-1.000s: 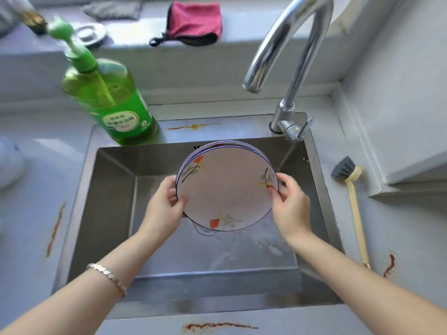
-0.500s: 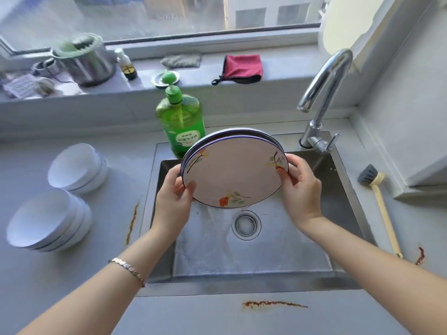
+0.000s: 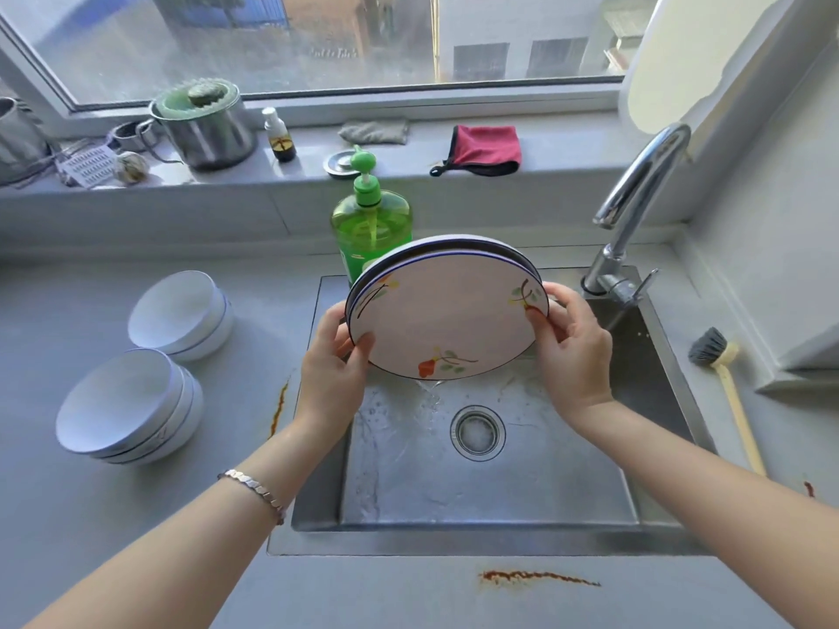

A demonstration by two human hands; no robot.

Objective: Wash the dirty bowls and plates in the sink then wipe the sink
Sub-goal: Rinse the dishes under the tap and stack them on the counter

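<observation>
Left grip (image 3: 333,370) clamped on the left edge of the stack of plates (image 3: 447,320), thumb on the front face, fingers behind; right grip (image 3: 574,351) clamped on the opposite edge in the same manner. Stack held tilted on edge above the sink (image 3: 454,542), clear of the basin floor; front plate white with a dark rim line and small flower motifs, further rims visible behind it. Thin stream of water (image 3: 429,392) falling from the lowest point of the stack into the wet basin, just left of the drain (image 3: 477,432). Bracelet (image 3: 254,490) on the left wrist. Behind the stack, green soap bottle (image 3: 370,224) with pump, upright at the back rim of the sink; tap (image 3: 635,197) at the back right corner. On the bench (image 3: 68,515) left of the sink, nearer stack of bowls (image 3: 127,404) and farther stack of bowls (image 3: 179,313), close together. Right of the sink, brush (image 3: 722,383) lying flat, bristle head toward the wall. Rust-coloured streak (image 3: 535,576) on the bench before the front rim. On the window sill (image 3: 567,147), red cloth (image 3: 486,147), grey cloth (image 3: 374,131), metal pot (image 3: 204,124) with green lid, small dark bottle (image 3: 279,136).
</observation>
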